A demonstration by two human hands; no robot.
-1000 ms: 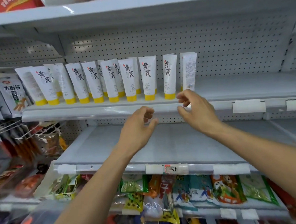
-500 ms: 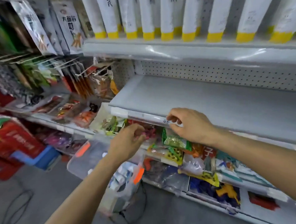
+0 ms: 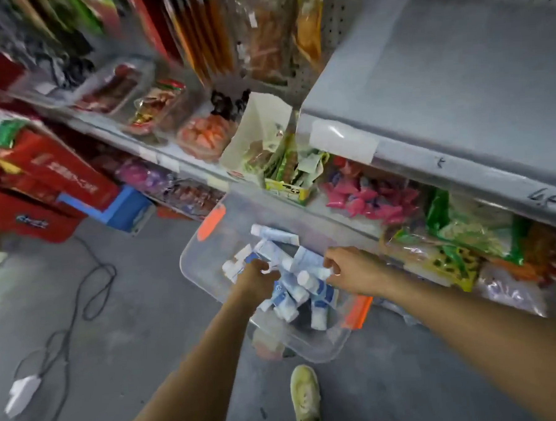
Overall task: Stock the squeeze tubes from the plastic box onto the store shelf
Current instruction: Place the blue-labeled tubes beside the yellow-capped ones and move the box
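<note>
A clear plastic box [image 3: 194, 269] with orange latches stands on the floor in front of the shelving. Inside lies a loose heap of several white and blue squeeze tubes [image 3: 289, 301]. Both of my hands are down in the box. My left hand [image 3: 256, 277] has its fingers curled round a tube at the left of the heap. My right hand [image 3: 350, 271] pinches the white end of a tube at the right of the heap. The bare grey store shelf [image 3: 440, 82] is above and to the right.
Snack bags [image 3: 465, 236] fill the shelf right behind the box. Red cartons [image 3: 46, 180] are stacked at the left. A black cable with a white adapter [image 3: 22, 392] lies on the grey floor. My shoe [image 3: 306, 398] stands just in front of the box.
My view has swung down from the shelf of yellow-capped tubes to the box on the floor. Both hands have dropped from the shelf edge into the box and closed on tubes.
</note>
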